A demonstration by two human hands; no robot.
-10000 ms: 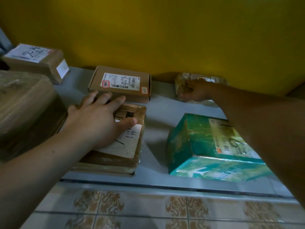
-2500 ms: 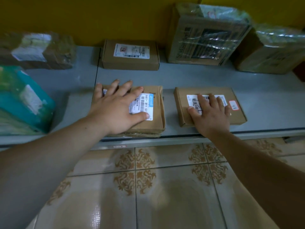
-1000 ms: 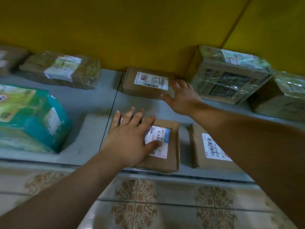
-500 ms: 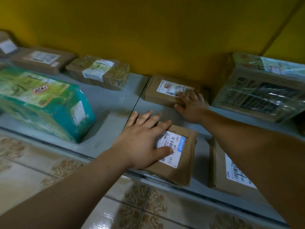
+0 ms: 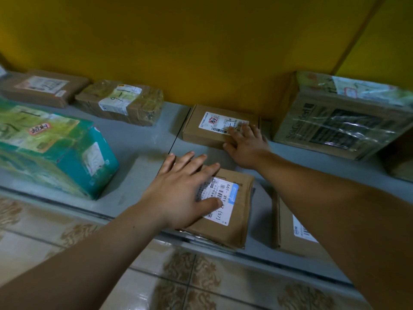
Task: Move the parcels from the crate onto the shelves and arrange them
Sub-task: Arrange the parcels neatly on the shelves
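Grey metal shelf (image 5: pixel 143 139) against yellow wall (image 5: pixel 201 41), patterned floor tiles (image 5: pixel 201 285) below. Left hand (image 5: pixel 178 193) flat, fingers straight, pressing on labelled brown parcel (image 5: pixel 239 218) at front edge. Right hand (image 5: pixel 245 144) spread flat over small carton (image 5: pixel 201 133) at back by wall, nothing gripped. Teal box (image 5: pixel 67 157) at left, film-wrapped carton (image 5: pixel 335 124) at right, flat parcel (image 5: pixel 286 233) beneath right forearm

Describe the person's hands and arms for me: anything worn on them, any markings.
The left hand and right hand are bare: no gloves, rings, watch or bands show. The left arm and right arm are uncovered to the frame's edge, with no sleeve in view and no clear markings.
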